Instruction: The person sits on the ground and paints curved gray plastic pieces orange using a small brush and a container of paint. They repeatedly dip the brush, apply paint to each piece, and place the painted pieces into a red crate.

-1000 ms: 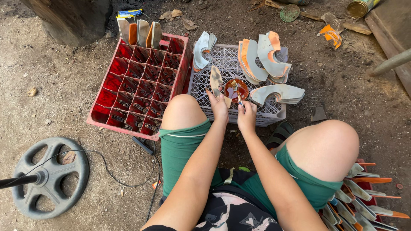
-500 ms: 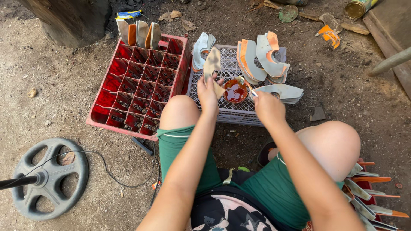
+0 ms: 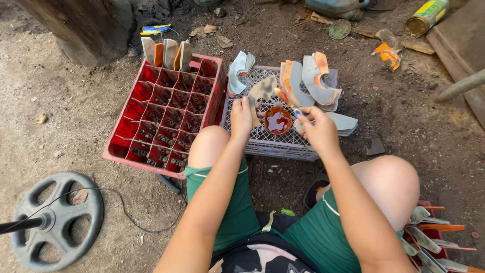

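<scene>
crouching over two crates on the dirt. left hand (image 3: 241,117) grips a pale curved piece (image 3: 262,90), raised higher than a second ago, when it sat low by the small glue dish (image 3: 278,120). right hand (image 3: 317,129) has swung out to the right and pinches a thin brush (image 3: 286,99), tip at the piece, so coating looks under way. dish sits on the white crate (image 3: 283,146). beyond: yellow-green can (image 3: 427,16) lying on its side, blue-yellow packet (image 3: 155,29) behind the red crate (image 3: 151,164).

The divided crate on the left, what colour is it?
Red: the divided crate shows bright red walls and cells, best seen in the head view.
</scene>
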